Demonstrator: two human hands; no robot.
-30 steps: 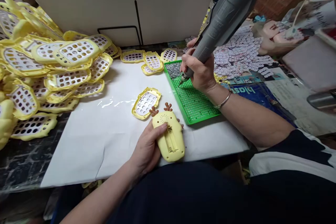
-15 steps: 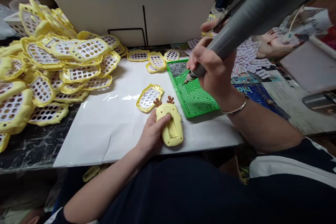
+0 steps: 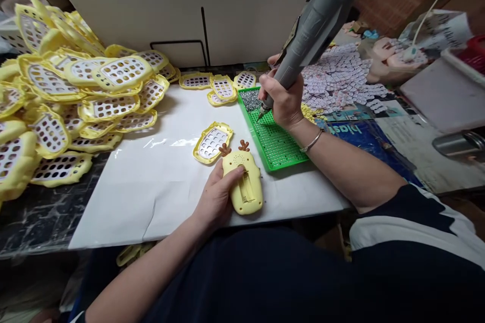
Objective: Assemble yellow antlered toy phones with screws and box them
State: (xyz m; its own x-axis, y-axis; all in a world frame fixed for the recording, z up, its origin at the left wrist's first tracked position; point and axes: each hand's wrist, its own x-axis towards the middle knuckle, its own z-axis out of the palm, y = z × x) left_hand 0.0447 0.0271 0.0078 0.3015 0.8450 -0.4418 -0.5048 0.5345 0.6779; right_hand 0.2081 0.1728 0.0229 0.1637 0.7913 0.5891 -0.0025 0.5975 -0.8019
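Note:
My left hand (image 3: pixel 215 194) grips a yellow toy phone (image 3: pixel 248 189) with brown antlers, its back facing up and its battery slot uncovered. The thumb lies near the top of that slot. In my right hand (image 3: pixel 286 98) is a grey electric screwdriver (image 3: pixel 305 35), fingers wrapped round its body and bit pointing down. The bit's tip is over the left part of a green perforated screw tray (image 3: pixel 282 154); whether it touches a screw cannot be made out. Loose silver screws (image 3: pixel 250 100) are heaped in the tray's far left corner. A yellow front shell (image 3: pixel 212 142) lies just beyond the toy phone.
Yellow shells with white perforated inserts (image 3: pixel 121 71) are piled high at the left. Behind the white work surface (image 3: pixel 125 197) stands a large printed carton (image 3: pixel 182 15). Many small white pieces (image 3: pixel 337 78) and some yellow bits (image 3: pixel 312 112) lie right of the tray. A metal cylinder (image 3: pixel 458 145) is far right.
My right hand and the screwdriver have moved slightly left, and the screwdriver stands more upright, its bit still over the tray. My left hand keeps hold of the toy phone. The view has shifted slightly.

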